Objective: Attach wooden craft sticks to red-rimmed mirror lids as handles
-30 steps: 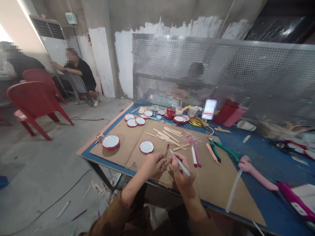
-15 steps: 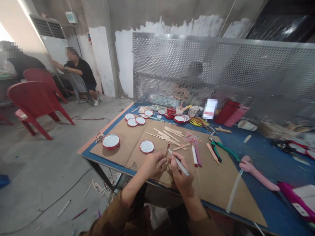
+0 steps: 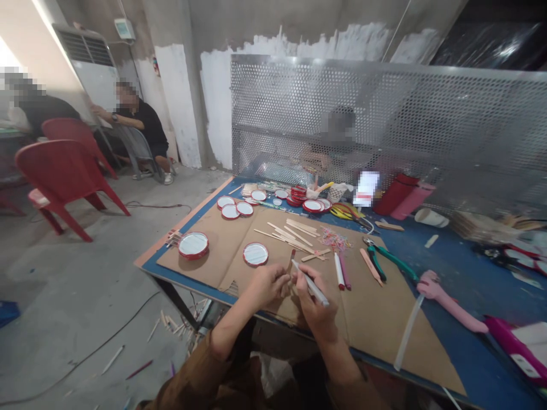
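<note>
My left hand is closed, pinching a small wooden stick whose upper end looks dark reddish brown. In my right hand a white marker pen is gripped like a writing tool, its tip pointing at the stick; whether the two touch I cannot tell. Both hands are above the cardboard sheet. Just beyond them lie loose craft sticks, and two sticks form a cross. To the right rest a white marker and a purple one. A red-rimmed round lid is left of my hands.
Stacked lids stand at the left edge. Green-handled pliers, a pink tool and a lit phone lie right and back. A perforated metal panel borders the table. Red chairs and seated people are left.
</note>
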`<state>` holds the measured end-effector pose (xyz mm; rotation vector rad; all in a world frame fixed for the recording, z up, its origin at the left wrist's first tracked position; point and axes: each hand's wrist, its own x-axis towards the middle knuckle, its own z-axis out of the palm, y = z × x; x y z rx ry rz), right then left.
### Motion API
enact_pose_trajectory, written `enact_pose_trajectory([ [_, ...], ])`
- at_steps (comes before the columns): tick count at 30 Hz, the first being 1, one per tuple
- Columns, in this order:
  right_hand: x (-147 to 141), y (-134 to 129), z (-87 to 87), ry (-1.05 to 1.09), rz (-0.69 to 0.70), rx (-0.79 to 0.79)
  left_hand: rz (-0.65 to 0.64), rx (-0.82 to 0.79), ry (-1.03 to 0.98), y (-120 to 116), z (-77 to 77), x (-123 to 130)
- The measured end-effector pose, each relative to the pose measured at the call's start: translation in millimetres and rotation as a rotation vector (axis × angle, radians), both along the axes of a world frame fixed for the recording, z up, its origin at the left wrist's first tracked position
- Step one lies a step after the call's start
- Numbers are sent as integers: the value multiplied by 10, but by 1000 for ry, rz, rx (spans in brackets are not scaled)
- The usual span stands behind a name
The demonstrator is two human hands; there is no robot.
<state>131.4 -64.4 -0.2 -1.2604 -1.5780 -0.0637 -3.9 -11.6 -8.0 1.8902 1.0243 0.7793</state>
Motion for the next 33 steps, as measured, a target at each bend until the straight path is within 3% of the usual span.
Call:
enact_pose_trajectory([
  [7,14,17,-61,-1,-1,-14,11,-36,10,-8,19,0],
  [13,55,9,-208,171,-65,-33,1,-99,-11,-6,11,6],
  [21,17,6,-35,-14,-3,13,9,-46,-3,9,-33,1],
  [28,42,8,-162,108,-61,-23,10,-48,8,-5,27,6],
  [33,25,1,-98,29,-5,-19,18,10,22,2,22,2],
])
